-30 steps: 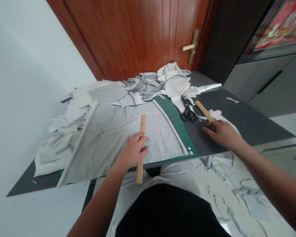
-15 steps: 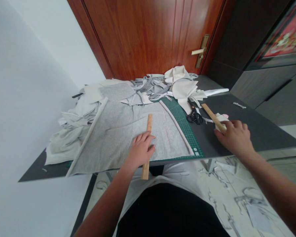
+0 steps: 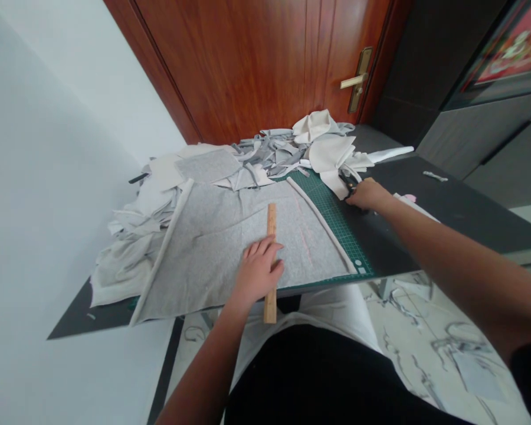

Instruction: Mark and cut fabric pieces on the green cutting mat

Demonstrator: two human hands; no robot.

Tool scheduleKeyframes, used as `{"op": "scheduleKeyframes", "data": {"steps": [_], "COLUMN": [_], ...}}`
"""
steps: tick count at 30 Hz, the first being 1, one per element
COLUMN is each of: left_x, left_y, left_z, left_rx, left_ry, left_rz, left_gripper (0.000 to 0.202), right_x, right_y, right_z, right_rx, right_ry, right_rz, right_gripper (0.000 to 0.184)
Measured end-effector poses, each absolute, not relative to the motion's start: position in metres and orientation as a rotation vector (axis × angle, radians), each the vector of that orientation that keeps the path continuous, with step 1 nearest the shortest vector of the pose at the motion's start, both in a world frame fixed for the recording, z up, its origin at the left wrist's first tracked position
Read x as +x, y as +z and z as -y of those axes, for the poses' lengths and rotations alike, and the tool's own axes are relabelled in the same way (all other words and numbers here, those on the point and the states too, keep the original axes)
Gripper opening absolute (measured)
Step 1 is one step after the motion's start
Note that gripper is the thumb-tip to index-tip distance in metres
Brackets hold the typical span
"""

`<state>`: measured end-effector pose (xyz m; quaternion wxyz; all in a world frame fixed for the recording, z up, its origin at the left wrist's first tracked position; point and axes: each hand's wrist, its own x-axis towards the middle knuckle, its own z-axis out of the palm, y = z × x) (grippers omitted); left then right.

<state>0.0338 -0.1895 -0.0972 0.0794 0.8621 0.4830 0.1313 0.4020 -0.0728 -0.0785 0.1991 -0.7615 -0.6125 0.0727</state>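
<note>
My left hand (image 3: 260,268) lies over a wooden ruler (image 3: 270,301), pressing it onto a grey cloth piece (image 3: 216,254). That cloth has rolled light edges at both sides and faint pink lines right of the ruler. At the right, my right hand (image 3: 366,195) is closed at the handles of black scissors (image 3: 348,180), its fingers partly hidden. Under the cloth's right edge shows a green cutting mat (image 3: 336,221). The second wooden ruler is out of sight, apparently behind my right hand and forearm.
Grey and white cloth scraps (image 3: 274,153) are heaped along the back, beside a wooden door (image 3: 256,65). Folded cloth (image 3: 124,260) is piled at the left. A small white strip (image 3: 435,176) lies on the dark table (image 3: 473,218). More scraps litter the floor.
My right hand has left the second ruler and moved left and away from me to the scissors. My left hand stays on its ruler. The view has shifted slightly.
</note>
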Motion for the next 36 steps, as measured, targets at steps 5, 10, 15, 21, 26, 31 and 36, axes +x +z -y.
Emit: {"op": "scheduleKeyframes", "data": {"steps": [5,10,15,21,26,31,36], "left_x": [0.035,0.041,0.059,0.08,0.077,0.059,0.051], "left_y": [-0.1,-0.1,-0.096,-0.098,-0.101,-0.096,-0.096], "left_z": [0.187,0.187,0.185,0.174,0.173,0.185,0.196], "left_rx": [2.574,2.581,2.609,2.592,2.553,2.612,2.59], "left_ry": [0.443,0.44,0.336,0.346,0.506,0.663,0.691], "left_rz": [-1.42,-1.491,-1.564,-1.568,-1.532,-1.33,-1.136], "left_gripper": [0.035,0.031,0.032,0.033,0.028,0.003,0.004], "right_x": [0.412,0.397,0.365,0.346,0.34,0.335,0.335], "right_y": [-0.05,-0.039,-0.062,-0.077,-0.076,-0.089,-0.094], "right_z": [0.105,0.206,0.304,0.337,0.339,0.359,0.391], "right_rx": [-2.029,-1.371,-1.181,-1.09,-1.002,-0.995,-1.114], "right_ry": [0.609,0.962,1.289,1.428,1.521,1.637,1.72], "right_rz": [1.349,0.888,0.608,0.579,0.67,0.775,0.921], "right_gripper": [0.008,0.029,0.049,0.052,0.055,0.067,0.075]}}
